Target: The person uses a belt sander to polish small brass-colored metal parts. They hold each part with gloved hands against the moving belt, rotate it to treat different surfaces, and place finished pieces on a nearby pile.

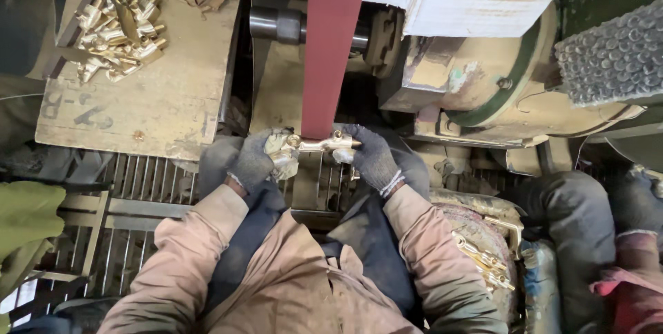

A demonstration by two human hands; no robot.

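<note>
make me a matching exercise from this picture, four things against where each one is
Things:
1. dark red sanding belt
2. heap of brass fittings
3. long brass fitting
4. sheet of bubble wrap

Places:
A. between both gloved hands
B. far right, on the machine
C. upper left, on a wooden board
D. centre, running upward

Pairs: 1-D, 2-C, 3-A, 4-B

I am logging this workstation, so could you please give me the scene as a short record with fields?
Left hand: gloved left hand grips one end of a brass fitting
Right hand: gloved right hand grips the other end
Fitting position: held crosswise at the lower end of the red abrasive belt
Upper left: pile of brass parts on a worn wooden board
Lower right: more brass pieces beside the person's right arm
Below the hands: metal grate
</note>
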